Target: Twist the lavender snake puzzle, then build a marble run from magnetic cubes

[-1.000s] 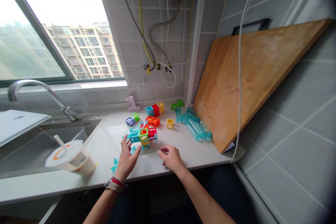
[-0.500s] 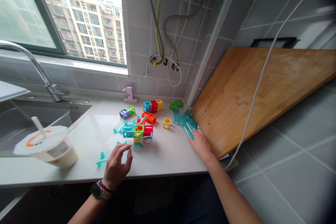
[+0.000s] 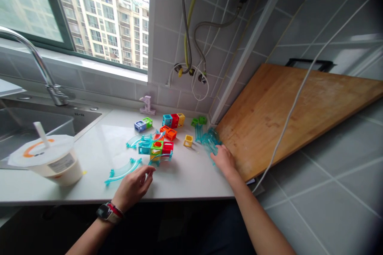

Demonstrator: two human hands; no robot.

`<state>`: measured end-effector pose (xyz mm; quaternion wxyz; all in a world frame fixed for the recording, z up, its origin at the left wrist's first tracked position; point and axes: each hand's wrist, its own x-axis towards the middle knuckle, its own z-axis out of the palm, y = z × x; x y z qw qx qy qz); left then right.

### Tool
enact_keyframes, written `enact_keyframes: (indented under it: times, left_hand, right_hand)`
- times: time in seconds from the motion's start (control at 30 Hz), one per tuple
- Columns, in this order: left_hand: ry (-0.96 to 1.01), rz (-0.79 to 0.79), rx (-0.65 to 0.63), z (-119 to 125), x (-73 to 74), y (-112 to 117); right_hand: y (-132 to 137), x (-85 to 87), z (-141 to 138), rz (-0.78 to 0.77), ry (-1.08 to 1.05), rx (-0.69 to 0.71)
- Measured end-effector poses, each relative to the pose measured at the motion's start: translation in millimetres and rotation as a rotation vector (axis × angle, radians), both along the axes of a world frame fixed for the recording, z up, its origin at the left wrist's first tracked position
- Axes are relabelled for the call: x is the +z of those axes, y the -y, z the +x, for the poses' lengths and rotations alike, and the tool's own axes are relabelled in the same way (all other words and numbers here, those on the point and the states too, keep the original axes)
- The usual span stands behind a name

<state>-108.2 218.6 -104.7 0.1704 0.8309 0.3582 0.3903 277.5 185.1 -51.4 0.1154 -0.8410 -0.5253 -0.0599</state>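
Right hand [image 3: 224, 160] at tracks [image 3: 208, 140]; straw [image 3: 41, 134] in cup [image 3: 66, 170]; tub [image 3: 66, 126] in sink [image 3: 86, 118].

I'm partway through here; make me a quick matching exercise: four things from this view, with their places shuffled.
Things
1. Right hand
2. Left hand
3. Loose yellow cube
4. Cup

Places
A. On the counter, by the sink
B. At the heap of clear blue tracks
C. Between the block build and the heap
D. Just in front of the block build

Pairs: 1-B, 2-D, 3-C, 4-A
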Motion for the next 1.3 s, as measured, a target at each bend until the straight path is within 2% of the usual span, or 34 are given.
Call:
enact_keyframes:
  times: [0.2, 0.57, 0.67, 0.8, 0.9, 0.97, 1.07, 1.2, 1.3]
  left_hand:
    - [-0.036, -0.015, -0.009, -1, -4.5, -1]
    - [0.013, -0.038, -0.003, 0, -0.4, 3]
    - [0.124, -0.197, -0.025, 16, 12.8, 21]
    - [0.203, -0.575, -0.24, 56, 36.7, 52]
    - [0.267, -0.688, -0.361, 78, 48.5, 67]
    - [0.288, -0.702, -0.38, 82, 52.4, 71]
    - [0.299, -0.669, -0.299, 70, 53.9, 72]
    - [0.197, -0.569, -0.083, 29, 51.7, 62]
    - [0.06, -0.329, 0.033, -8, 51.6, 49]
  right_hand:
    - [5, -1.0, -1, 0.19, -0.371, 0.202]
    - [11, -8.9, -8, 0.229, -0.568, 0.246]
    - [25, -5.2, -23, 0.251, -0.77, 0.334]
    - [54, 6.8, -59, 0.122, -1.137, 0.554]
    - [73, 17.8, -84, 0.009, -1.235, 0.674]
    - [80, 21.9, -93, -0.018, -1.263, 0.712]
    - [81, 19.8, -92, 0.013, -1.283, 0.701]
    - [69, 5.5, -75, 0.202, -1.289, 0.558]
    - [55, -5.8, -65, 0.305, -1.316, 0.459]
